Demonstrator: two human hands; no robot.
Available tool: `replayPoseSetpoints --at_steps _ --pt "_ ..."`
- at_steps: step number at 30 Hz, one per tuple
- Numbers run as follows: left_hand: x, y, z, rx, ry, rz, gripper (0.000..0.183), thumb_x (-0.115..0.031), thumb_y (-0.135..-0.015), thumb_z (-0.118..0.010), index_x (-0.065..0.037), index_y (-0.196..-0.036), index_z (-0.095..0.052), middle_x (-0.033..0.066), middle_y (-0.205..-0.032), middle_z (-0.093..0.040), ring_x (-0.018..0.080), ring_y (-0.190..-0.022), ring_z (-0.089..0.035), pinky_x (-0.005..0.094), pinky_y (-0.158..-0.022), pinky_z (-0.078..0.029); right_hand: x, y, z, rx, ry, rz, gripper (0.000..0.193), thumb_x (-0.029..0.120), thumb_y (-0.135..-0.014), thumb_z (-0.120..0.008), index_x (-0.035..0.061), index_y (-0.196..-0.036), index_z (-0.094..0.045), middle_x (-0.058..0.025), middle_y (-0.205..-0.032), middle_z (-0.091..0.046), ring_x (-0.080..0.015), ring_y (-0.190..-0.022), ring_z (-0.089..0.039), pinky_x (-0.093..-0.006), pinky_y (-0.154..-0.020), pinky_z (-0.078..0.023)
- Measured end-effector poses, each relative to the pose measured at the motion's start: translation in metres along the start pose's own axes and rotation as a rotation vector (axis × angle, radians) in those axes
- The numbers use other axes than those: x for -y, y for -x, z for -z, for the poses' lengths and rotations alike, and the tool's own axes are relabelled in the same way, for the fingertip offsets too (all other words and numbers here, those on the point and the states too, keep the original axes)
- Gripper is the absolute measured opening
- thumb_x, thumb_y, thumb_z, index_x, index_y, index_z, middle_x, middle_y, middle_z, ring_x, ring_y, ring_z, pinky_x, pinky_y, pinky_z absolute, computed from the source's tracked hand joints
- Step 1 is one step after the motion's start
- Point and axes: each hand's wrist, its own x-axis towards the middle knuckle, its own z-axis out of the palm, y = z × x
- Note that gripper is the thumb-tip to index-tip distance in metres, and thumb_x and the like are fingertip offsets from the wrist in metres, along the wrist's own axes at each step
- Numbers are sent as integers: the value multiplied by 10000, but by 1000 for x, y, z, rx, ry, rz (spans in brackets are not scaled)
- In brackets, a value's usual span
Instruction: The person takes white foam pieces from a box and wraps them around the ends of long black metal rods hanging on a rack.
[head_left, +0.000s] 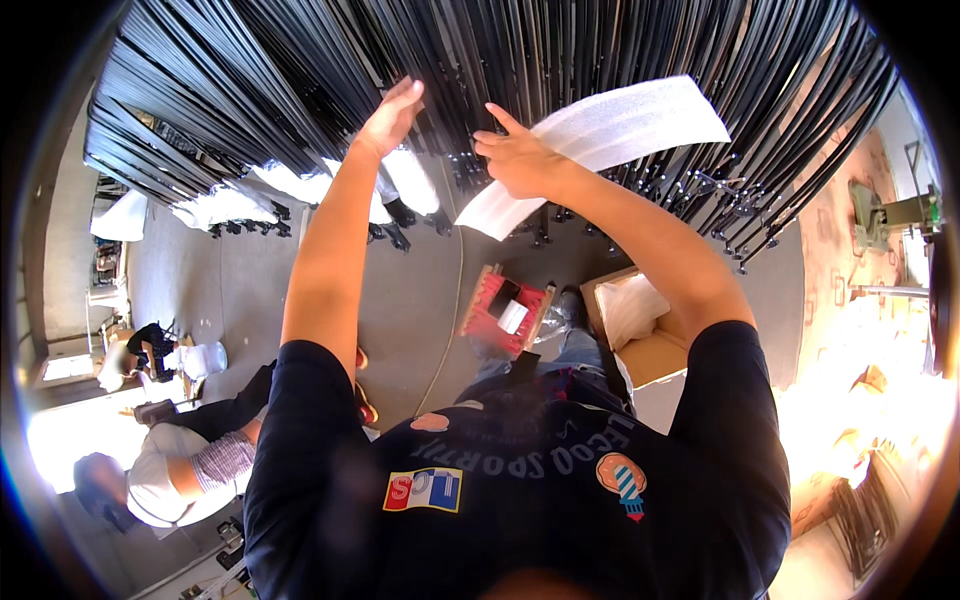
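Long thin black rods [440, 60] hang side by side in a dense row across the top of the head view. My right hand [520, 160] grips a strip of white foam sheet [640, 125], its index finger pointing out toward the rods. The sheet runs from below that hand up to the right, in front of the rods. My left hand [393, 118] is raised at the rods with its fingers stretched out, apparently holding nothing. White wrapping [411, 180] surrounds the lower ends of some rods just below it.
An opened cardboard box [655, 358] with white material inside stands on the floor by my legs. Beside it is a red and wooden rack-like object [508, 312]. Another person [180, 475] is at the lower left, and a second person [150, 350] is farther back.
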Motion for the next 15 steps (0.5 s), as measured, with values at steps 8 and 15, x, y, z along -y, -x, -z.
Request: replayPoseSetpoints --at_steps 8,15 --pt "-12 4 1 68 -111 62 365 -297 -788 -624 -116 -1091 -531 -16 -1095 -537 145 -1082 -436 315 -965 -289 10 10 -3 241 215 -264 153 110 -689 -524 71 -680 -671 -77 -800 -572 -213 -1016 -466 -556 -1037 -31" --pt "-18 32 3 244 -60 -70 727 -549 -786 -488 -52 -1293 -333 81 -1277 -400 198 -1190 -346 348 -985 -293 41 -19 7 140 -500 -656 240 139 -713 -538 46 -905 -648 -171 -1070 -537 -333 -1072 -469 -442 -924 -360"
